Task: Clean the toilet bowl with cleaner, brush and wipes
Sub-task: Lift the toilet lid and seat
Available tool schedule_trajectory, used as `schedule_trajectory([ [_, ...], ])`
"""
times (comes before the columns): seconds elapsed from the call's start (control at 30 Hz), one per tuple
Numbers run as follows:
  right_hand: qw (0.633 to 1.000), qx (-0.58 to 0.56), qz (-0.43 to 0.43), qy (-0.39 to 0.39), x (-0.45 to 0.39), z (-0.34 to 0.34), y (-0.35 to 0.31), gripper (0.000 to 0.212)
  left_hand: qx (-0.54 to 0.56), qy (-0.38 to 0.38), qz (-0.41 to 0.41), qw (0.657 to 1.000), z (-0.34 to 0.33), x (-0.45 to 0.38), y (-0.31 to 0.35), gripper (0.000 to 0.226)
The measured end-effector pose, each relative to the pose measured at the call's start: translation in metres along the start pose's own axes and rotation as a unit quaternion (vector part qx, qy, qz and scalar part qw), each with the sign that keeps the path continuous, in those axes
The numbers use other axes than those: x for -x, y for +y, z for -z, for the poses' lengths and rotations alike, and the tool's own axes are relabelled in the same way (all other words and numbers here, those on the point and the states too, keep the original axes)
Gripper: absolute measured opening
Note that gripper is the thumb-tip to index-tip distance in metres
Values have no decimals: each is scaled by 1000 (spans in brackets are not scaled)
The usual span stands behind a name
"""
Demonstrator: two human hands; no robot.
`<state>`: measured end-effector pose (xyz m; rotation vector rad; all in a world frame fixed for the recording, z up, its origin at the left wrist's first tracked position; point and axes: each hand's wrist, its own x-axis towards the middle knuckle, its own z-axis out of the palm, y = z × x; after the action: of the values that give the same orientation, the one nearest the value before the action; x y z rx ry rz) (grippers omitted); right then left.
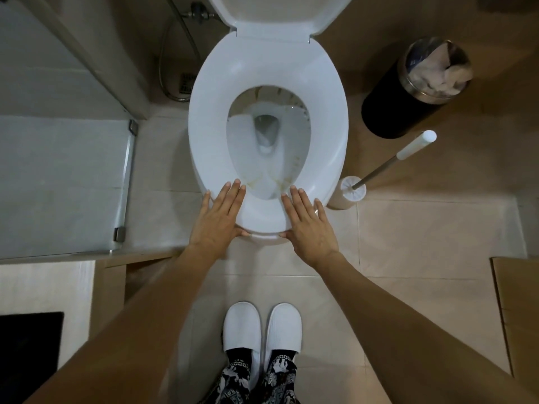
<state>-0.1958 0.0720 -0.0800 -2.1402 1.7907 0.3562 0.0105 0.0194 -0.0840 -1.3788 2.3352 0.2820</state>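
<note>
Now, your 2 hands sit at the front of the seat (268, 91), low in the middle of the frame, and the step in hand looks like lifting that seat to get at the bowl (264, 132). To do it well, hook your thumbs under the front lip, raise both sides evenly, and lean the seat back against the lid (274, 13), already upright at the top of the frame. Go slowly so it does not drop back.

Your left hand (217, 212) lies flat on the seat's front left, fingers straight and together, pointing up the frame, thumb tucked at the front edge. Your right hand (310, 220) mirrors it on the front right, fingers straight and slightly spread. Neither hand grips anything; both only rest on the seat. Whether the thumbs are already under the lip, I cannot tell.

Yellowish stains show inside the bowl near its front rim, just above your fingertips. The brush (388, 167) stands in its holder right of the toilet, handle leaning toward the upper right, close to your right hand. A dark bin (388, 112) stands above it. No cleaner bottle or wipes show anywhere in the frame, so you will need to fetch them.
</note>
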Motion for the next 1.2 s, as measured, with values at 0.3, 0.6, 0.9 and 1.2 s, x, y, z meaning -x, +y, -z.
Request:
schedule_trajectory([
  [0.3, 990, 119, 2, 73, -1, -24, 5, 88, -119, 104, -23, 987, -22, -1, -6, 98],
  [0.6, 984, 149, -18, 101, 4, -20, 8, 83, -134, 185, -33, 973, -30, -1, -7, 95],
  [0.9, 983, 93, 12, 156, 19, 24, 6, 63, -34, 201, -70, 976, 13, 19, -18, 74],
  [1.2, 991, 25, -4, 132, 33, 157, 10, 72, 146, 178, -117, 966, 145, 40, -39, 72],
])
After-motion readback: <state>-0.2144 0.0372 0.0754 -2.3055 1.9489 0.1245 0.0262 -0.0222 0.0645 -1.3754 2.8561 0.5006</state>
